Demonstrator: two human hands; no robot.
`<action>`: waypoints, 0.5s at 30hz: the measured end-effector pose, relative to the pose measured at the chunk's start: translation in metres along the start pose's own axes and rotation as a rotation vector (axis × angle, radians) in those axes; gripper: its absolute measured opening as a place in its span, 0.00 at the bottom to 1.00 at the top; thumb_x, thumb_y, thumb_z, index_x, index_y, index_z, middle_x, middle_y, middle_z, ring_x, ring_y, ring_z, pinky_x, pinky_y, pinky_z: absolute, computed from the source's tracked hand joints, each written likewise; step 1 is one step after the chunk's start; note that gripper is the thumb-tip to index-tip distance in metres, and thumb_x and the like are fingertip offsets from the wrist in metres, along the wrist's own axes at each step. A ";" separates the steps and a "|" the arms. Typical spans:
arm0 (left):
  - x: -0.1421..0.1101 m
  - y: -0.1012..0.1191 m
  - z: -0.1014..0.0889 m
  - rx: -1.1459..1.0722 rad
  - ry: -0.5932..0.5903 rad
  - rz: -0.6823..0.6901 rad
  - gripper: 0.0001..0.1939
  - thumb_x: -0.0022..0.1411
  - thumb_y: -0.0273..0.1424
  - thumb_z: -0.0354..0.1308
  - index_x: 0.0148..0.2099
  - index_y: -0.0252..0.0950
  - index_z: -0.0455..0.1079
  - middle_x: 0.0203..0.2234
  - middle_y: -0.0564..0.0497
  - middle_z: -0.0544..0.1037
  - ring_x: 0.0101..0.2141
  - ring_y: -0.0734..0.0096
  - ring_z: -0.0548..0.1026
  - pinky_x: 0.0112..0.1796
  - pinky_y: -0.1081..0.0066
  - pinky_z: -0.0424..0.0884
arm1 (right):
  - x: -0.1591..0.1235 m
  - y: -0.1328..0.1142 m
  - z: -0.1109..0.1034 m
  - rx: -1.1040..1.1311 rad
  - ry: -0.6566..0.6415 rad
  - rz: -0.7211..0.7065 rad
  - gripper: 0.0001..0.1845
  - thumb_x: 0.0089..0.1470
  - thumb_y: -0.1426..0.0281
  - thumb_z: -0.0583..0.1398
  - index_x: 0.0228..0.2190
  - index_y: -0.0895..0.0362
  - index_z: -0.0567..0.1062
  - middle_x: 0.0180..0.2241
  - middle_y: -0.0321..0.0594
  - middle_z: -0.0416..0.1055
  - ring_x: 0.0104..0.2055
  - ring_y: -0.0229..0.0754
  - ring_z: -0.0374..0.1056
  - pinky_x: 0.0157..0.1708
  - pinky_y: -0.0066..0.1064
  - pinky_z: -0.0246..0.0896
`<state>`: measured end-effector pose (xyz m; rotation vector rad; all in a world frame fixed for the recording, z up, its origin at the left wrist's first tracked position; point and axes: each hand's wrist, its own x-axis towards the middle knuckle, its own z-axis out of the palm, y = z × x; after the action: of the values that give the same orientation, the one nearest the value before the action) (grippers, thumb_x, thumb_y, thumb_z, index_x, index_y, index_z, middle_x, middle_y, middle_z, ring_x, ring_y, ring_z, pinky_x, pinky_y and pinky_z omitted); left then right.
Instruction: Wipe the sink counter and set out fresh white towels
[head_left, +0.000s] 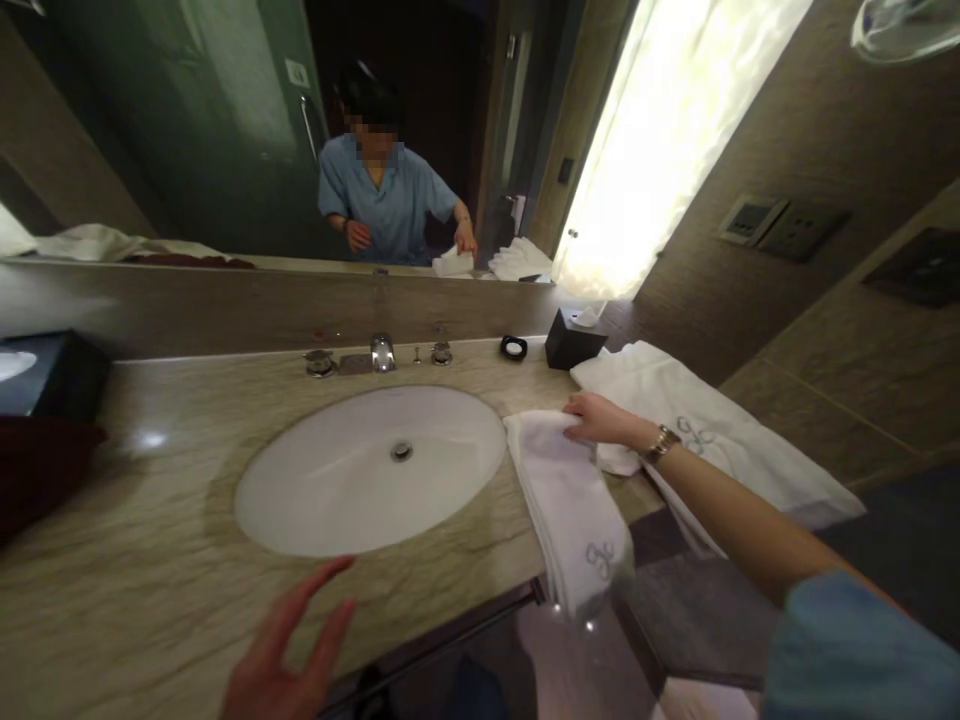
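My right hand rests flat on the far end of a folded white towel with a grey monogram, which hangs over the front edge of the marble counter just right of the oval white sink. A watch sits on that wrist. A second, larger white towel with the same monogram lies spread to the right, partly under my arm. My left hand hovers open above the counter's front edge, fingers apart, holding nothing.
A chrome faucet with two handles stands behind the sink. A black ring and a dark tissue box sit near the mirror. A dark box stands at far left. Wall sockets are on the right wall.
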<state>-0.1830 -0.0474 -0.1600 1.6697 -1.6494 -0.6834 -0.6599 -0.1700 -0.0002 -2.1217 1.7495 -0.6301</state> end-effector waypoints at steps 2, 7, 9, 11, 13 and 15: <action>-0.040 0.056 0.051 -0.284 -0.180 -0.023 0.24 0.62 0.53 0.61 0.56 0.49 0.75 0.54 0.52 0.83 0.49 0.56 0.82 0.56 0.55 0.79 | -0.034 -0.021 -0.031 0.027 -0.048 -0.162 0.09 0.45 0.77 0.71 0.20 0.61 0.77 0.26 0.30 0.74 0.30 0.30 0.67 0.36 0.24 0.60; -0.122 0.167 0.142 -0.631 -0.211 -0.025 0.28 0.58 0.47 0.67 0.56 0.41 0.73 0.55 0.40 0.80 0.54 0.53 0.79 0.48 0.58 0.81 | -0.119 -0.092 -0.096 0.160 -0.151 -0.351 0.17 0.58 0.59 0.68 0.24 0.55 0.79 0.20 0.27 0.69 0.23 0.29 0.65 0.25 0.21 0.55; -0.145 0.185 0.150 -0.668 -0.176 -0.077 0.31 0.55 0.47 0.68 0.57 0.38 0.71 0.56 0.37 0.78 0.53 0.51 0.78 0.48 0.55 0.80 | -0.139 -0.114 -0.109 0.223 -0.156 -0.386 0.20 0.57 0.53 0.68 0.24 0.55 0.80 0.20 0.27 0.70 0.23 0.29 0.66 0.24 0.20 0.56; -0.164 0.189 0.146 -0.708 -0.192 -0.143 0.34 0.55 0.48 0.67 0.59 0.36 0.66 0.55 0.34 0.77 0.51 0.51 0.78 0.47 0.54 0.79 | -0.150 -0.127 -0.114 0.299 -0.155 -0.412 0.21 0.55 0.50 0.69 0.25 0.55 0.81 0.21 0.29 0.72 0.24 0.31 0.67 0.25 0.21 0.59; -0.181 0.184 0.136 -0.732 -0.184 -0.204 0.38 0.56 0.49 0.66 0.61 0.34 0.62 0.55 0.33 0.75 0.50 0.51 0.78 0.48 0.52 0.78 | -0.157 -0.134 -0.111 0.411 -0.188 -0.382 0.22 0.53 0.49 0.70 0.26 0.56 0.82 0.22 0.31 0.73 0.25 0.32 0.68 0.23 0.22 0.60; -0.196 0.171 0.126 -0.726 -0.110 -0.251 0.40 0.56 0.50 0.66 0.63 0.35 0.59 0.59 0.31 0.72 0.55 0.49 0.76 0.51 0.51 0.76 | -0.163 -0.138 -0.101 0.580 -0.261 -0.268 0.23 0.51 0.49 0.71 0.30 0.57 0.82 0.25 0.34 0.74 0.25 0.33 0.68 0.21 0.22 0.59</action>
<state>-0.3998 0.1409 -0.1260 1.3116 -1.0593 -1.3288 -0.6219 0.0202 0.1340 -1.9176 0.9956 -0.7743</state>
